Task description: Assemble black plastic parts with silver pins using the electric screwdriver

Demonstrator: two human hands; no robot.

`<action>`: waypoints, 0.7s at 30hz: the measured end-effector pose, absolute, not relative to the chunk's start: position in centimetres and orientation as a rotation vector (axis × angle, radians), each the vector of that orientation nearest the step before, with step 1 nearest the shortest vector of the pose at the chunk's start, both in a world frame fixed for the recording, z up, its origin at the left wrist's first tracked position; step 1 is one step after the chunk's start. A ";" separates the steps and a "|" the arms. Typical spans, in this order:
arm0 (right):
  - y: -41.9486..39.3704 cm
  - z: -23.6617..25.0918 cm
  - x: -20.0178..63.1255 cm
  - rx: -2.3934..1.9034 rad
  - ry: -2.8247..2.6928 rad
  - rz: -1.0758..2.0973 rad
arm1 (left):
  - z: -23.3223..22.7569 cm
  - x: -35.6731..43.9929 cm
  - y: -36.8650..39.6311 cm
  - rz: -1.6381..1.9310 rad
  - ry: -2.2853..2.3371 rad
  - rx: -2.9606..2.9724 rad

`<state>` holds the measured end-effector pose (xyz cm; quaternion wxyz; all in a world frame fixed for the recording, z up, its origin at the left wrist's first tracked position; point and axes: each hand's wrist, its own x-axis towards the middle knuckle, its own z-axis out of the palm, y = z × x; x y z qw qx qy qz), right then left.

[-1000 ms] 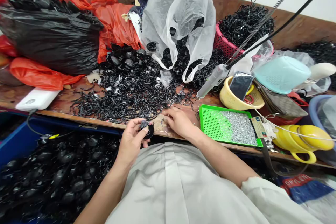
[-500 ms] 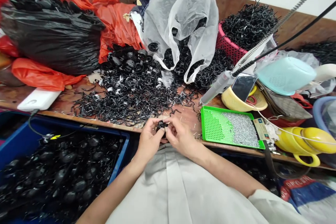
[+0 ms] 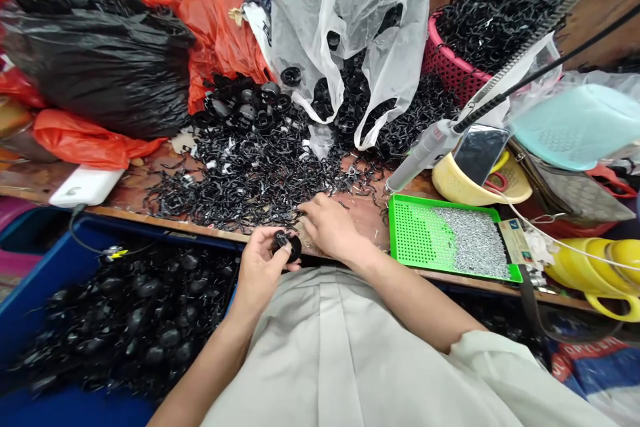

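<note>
My left hand [image 3: 260,268] grips a small round black plastic part [image 3: 286,244] just below the front edge of the wooden bench [image 3: 360,210]. My right hand [image 3: 327,227] lies palm down on the bench, its fingertips at the near edge of a big heap of thin black clips [image 3: 250,177]. I cannot tell whether those fingers pinch a clip. Round black caps [image 3: 245,107] lie piled behind the heap.
A blue crate [image 3: 55,253] of finished black parts sits low at my left. A green tray [image 3: 407,233] of tiny metal screws lies to the right. An electric screwdriver [image 3: 425,150] hangs above it. Plastic bags, a pink basket, yellow bowl and cups crowd the back.
Half a second ago both hands met at the black part. My right hand has now gone forward to the clip heap, and my left hand has dropped slightly left with the part.
</note>
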<state>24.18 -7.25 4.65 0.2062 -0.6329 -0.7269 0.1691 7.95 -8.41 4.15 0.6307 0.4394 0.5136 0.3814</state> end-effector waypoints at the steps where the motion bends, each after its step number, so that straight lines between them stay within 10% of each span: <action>1: -6.3 4.6 23.9 -1.857 -2.089 0.402 | 4.3 7.8 -8.5 0.862 1.175 1.004; 8: -4.6 5.5 26.5 -1.956 -1.848 0.237 | 4.8 7.5 -8.4 0.819 1.070 0.906; 21: -12.8 3.6 28.7 -1.368 -1.345 1.019 | 4.7 11.2 -7.5 0.788 0.781 0.594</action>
